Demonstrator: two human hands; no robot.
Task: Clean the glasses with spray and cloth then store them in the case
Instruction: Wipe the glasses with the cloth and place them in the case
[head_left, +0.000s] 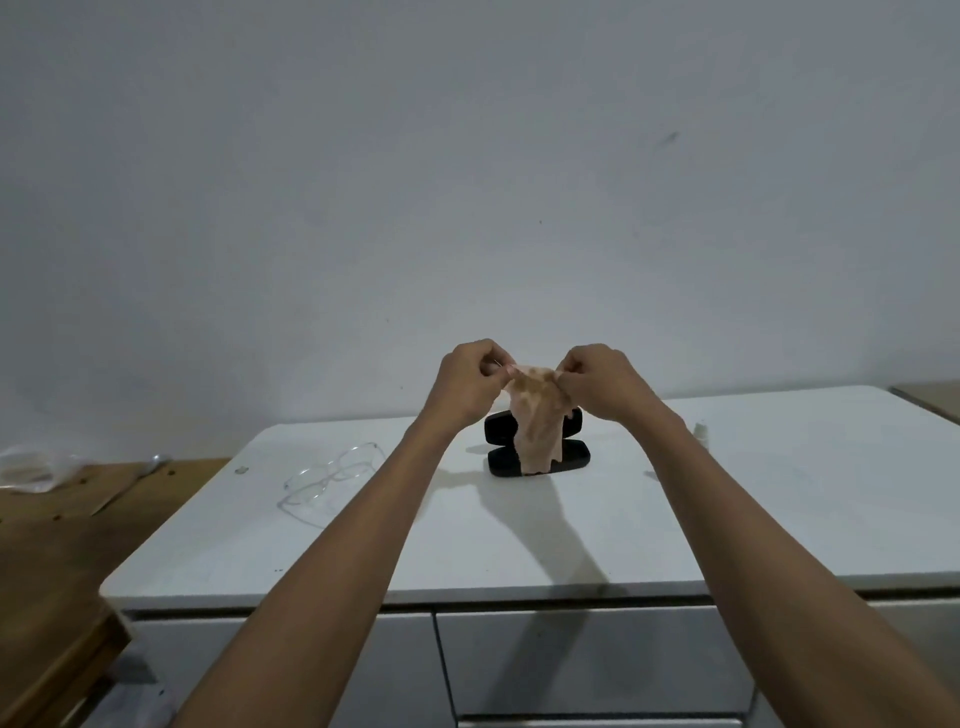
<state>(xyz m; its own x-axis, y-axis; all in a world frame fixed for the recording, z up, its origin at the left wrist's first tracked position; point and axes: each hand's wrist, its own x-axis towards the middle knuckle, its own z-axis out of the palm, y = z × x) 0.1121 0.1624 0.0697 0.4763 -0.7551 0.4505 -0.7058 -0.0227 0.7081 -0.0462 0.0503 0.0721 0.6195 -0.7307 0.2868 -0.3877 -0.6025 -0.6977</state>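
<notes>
My left hand and right hand each pinching a top corner of the cloth, held above the open case mid-table, glasses near left edge, spray near right edge

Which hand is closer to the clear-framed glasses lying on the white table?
Left. The left hand is up above and right of the clear-framed glasses; the right hand is farther right.

The hanging cloth hides the middle of the open black case; the right forearm partly covers the small spray bottle at right.
</notes>
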